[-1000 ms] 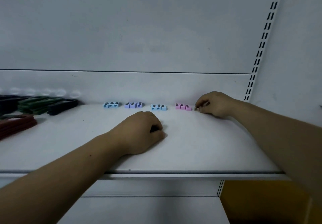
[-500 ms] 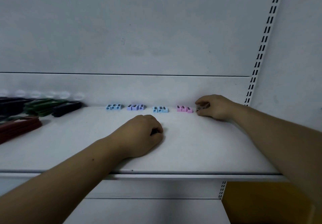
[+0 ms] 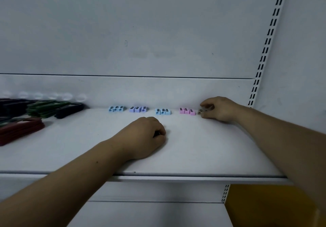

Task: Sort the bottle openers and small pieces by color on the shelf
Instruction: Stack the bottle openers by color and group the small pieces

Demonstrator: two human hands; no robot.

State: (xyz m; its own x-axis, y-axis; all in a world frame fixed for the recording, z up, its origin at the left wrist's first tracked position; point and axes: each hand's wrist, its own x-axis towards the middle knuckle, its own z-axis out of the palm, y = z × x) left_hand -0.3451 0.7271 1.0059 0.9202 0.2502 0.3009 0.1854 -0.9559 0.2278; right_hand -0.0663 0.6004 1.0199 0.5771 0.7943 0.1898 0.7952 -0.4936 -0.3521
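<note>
Right now your right hand (image 3: 218,109) is pinching a small beige piece (image 3: 200,111) at the back of the shelf (image 3: 202,149), just beside the pink pieces (image 3: 187,111). Your left hand (image 3: 142,138) is resting curled mid-shelf (whether it is holding anything, I cannot tell), and the bottle openers (image 3: 40,110) are lying far left.

L hand (image 3: 141,136) fist — R hand (image 3: 218,109) pinch

Our right hand (image 3: 218,108) has shifted its thumb and forefinger slightly on the beige piece (image 3: 200,111), which now shows more plainly just right of the pink pieces (image 3: 187,111)
</note>
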